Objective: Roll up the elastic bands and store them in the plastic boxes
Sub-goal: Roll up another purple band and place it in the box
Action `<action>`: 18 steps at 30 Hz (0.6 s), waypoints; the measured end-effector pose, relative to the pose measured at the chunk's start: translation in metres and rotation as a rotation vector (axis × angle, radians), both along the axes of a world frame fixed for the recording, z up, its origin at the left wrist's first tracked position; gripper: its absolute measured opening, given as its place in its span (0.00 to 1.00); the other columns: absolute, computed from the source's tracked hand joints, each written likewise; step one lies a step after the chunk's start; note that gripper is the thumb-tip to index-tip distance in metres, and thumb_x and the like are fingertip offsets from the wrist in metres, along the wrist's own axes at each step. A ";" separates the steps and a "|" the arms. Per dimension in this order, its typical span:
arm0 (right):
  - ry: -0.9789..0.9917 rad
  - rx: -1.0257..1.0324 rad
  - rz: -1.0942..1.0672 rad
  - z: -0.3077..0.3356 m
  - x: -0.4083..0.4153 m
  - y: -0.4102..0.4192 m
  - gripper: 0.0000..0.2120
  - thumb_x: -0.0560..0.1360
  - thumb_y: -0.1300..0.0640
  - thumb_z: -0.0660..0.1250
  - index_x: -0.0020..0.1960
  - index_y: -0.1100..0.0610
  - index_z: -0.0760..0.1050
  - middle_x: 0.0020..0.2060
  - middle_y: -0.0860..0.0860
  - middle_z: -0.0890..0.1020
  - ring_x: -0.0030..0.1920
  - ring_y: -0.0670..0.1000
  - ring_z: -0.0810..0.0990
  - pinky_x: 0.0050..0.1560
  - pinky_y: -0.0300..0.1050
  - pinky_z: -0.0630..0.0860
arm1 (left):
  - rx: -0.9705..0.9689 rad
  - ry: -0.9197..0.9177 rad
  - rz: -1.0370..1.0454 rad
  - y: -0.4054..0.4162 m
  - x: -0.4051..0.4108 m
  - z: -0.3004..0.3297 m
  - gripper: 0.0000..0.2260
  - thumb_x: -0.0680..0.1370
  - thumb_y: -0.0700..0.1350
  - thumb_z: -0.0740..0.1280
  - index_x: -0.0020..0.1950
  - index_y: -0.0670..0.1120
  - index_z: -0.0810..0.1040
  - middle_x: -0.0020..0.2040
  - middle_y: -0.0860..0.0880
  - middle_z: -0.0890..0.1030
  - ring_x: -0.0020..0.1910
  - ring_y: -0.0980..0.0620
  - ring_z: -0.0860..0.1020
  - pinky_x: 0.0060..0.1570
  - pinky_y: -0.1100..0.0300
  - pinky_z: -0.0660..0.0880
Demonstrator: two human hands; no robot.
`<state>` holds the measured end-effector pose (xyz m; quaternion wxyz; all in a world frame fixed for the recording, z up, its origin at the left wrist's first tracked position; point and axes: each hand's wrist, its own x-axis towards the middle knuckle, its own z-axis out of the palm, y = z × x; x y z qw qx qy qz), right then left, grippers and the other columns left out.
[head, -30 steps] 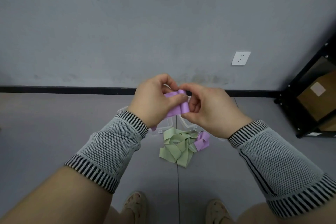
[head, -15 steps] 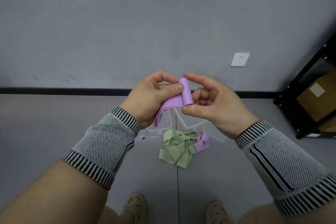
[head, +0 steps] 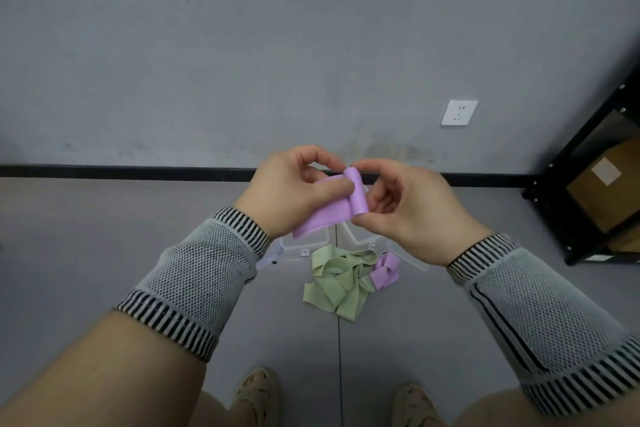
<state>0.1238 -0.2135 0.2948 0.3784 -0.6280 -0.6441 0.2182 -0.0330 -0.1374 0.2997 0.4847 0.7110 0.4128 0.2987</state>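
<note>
I pinched one purple band (head: 341,208) between my left hand (head: 294,194) and right hand (head: 412,208), its end rolled. Below lay one green band heap (head: 337,282), one purple band piece (head: 385,270) and two clear plastic boxes (head: 306,246) on grey floor (head: 86,236) by a grey wall (head: 242,45).

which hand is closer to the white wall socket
Right. The right hand sits below and left of the wall socket; the left hand is farther left, across the purple band both pinch.
</note>
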 end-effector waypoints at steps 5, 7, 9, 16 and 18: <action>-0.237 0.073 -0.034 0.001 -0.009 0.003 0.11 0.75 0.52 0.67 0.57 0.49 0.76 0.30 0.46 0.79 0.35 0.43 0.77 0.39 0.35 0.73 | 0.142 0.086 0.069 -0.001 0.003 -0.002 0.06 0.69 0.46 0.75 0.42 0.51 0.80 0.37 0.49 0.83 0.36 0.54 0.79 0.41 0.57 0.77; -0.270 0.090 -0.036 0.002 -0.009 0.003 0.10 0.75 0.51 0.66 0.56 0.50 0.76 0.29 0.46 0.79 0.36 0.44 0.77 0.39 0.35 0.72 | 0.160 0.090 0.076 0.000 0.003 -0.002 0.06 0.68 0.46 0.75 0.41 0.52 0.79 0.37 0.50 0.83 0.37 0.54 0.80 0.42 0.57 0.77; -0.294 0.090 -0.032 0.002 -0.009 0.003 0.10 0.75 0.51 0.66 0.56 0.50 0.76 0.30 0.46 0.79 0.36 0.44 0.77 0.39 0.35 0.72 | 0.178 0.102 0.077 -0.001 0.003 -0.002 0.06 0.68 0.46 0.75 0.41 0.51 0.79 0.37 0.51 0.83 0.38 0.54 0.80 0.41 0.60 0.76; -0.038 -0.001 0.020 -0.004 -0.002 0.001 0.28 0.66 0.59 0.76 0.63 0.48 0.72 0.33 0.45 0.78 0.33 0.42 0.77 0.41 0.31 0.74 | 0.137 0.044 0.046 0.001 0.004 0.000 0.06 0.69 0.44 0.75 0.42 0.46 0.80 0.40 0.45 0.84 0.37 0.54 0.79 0.41 0.60 0.76; 0.073 -0.045 0.026 -0.005 -0.003 0.002 0.30 0.65 0.57 0.77 0.64 0.46 0.71 0.34 0.46 0.78 0.33 0.41 0.76 0.40 0.31 0.73 | 0.125 0.045 0.040 0.002 0.004 -0.001 0.06 0.69 0.44 0.75 0.42 0.46 0.80 0.41 0.45 0.84 0.39 0.51 0.81 0.44 0.57 0.78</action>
